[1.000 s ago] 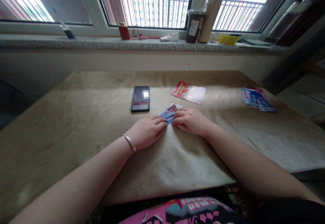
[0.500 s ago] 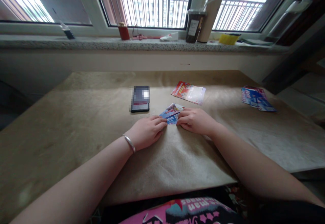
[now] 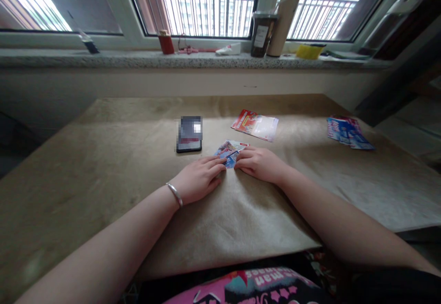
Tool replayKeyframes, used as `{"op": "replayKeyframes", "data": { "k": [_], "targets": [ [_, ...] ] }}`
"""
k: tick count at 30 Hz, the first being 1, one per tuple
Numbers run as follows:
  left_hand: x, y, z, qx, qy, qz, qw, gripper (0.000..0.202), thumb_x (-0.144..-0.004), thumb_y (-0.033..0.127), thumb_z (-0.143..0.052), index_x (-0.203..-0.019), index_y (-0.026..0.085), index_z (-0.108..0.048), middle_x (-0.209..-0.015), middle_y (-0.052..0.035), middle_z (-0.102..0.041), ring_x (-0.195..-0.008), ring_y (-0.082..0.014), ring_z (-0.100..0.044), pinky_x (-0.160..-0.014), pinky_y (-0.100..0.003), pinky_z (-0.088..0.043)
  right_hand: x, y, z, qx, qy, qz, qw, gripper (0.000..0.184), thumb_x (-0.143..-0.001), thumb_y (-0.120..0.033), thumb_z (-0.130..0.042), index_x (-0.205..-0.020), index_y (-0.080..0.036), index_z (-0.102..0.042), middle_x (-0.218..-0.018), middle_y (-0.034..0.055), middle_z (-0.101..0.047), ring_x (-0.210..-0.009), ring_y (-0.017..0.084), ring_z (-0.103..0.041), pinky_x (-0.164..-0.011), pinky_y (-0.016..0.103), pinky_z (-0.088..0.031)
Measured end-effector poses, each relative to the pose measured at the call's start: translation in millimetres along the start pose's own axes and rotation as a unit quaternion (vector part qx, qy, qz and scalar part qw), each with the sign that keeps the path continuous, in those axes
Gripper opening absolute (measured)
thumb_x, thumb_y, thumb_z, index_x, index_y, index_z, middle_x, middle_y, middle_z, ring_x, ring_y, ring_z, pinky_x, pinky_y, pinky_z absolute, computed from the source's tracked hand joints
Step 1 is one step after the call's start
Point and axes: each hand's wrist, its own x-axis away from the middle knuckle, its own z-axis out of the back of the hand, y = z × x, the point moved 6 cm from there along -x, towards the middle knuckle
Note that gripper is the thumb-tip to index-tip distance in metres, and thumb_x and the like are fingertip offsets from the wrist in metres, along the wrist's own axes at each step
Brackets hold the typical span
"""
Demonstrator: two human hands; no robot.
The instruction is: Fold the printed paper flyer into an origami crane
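Observation:
A small printed leaflet (image 3: 231, 147), blue and white with a coloured picture, lies on the table between my hands. Part of it is folded over, showing a blue flap with a square code. My left hand (image 3: 200, 179), a silver bangle at its wrist, rests flat with its fingertips on the leaflet's left edge. On the other side, the bent fingers of my right hand (image 3: 258, 162) grip the right part of the leaflet and cover it. Just beyond my left hand lies a dark phone (image 3: 189, 134), its screen blurred.
A red and white leaflet stack (image 3: 255, 125) lies beyond my right hand. Several blue and pink folded leaflets (image 3: 349, 132) lie farther right on the brown-covered table (image 3: 103, 166). Along the windowsill (image 3: 138, 60) stand a red bottle (image 3: 166, 42), a dark lidded container (image 3: 262, 35) and a yellow item (image 3: 310, 51).
My right hand has shifted slightly left towards my left hand. The blue flap has turned and narrowed, and more of the leaflet's white upper part shows.

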Motion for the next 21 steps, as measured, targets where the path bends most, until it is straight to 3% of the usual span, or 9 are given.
{"op": "replayKeyframes", "data": {
  "k": [5,21],
  "targets": [
    [-2.3,2.2,-0.4,0.009,-0.007,0.002,1.000,0.040,-0.089,0.033,-0.051,-0.126,0.019,-0.051,-0.134,-0.0070,-0.052,-0.124,-0.0240,-0.045,-0.105,-0.041,-0.039,1.4,1.3,4.4,0.008,-0.007,-0.002,1.000,0.021,-0.089,-0.020,-0.049,-0.091,-0.024,-0.070,-0.093,0.0035,-0.069,-0.086,0.016,-0.060,-0.083,0.030,-0.044],
    [2.0,2.6,0.8,-0.013,-0.016,-0.002,1.000,0.039,-0.089,0.032,-0.049,-0.126,0.019,-0.053,-0.136,-0.0076,-0.050,-0.124,-0.0255,-0.045,-0.104,-0.042,-0.040,0.4,-0.2,8.5,0.035,-0.034,-0.018,0.999,0.022,-0.087,-0.020,-0.051,-0.090,-0.026,-0.072,-0.094,0.0020,-0.070,-0.084,0.015,-0.062,-0.072,0.026,-0.043]
  ]
}}
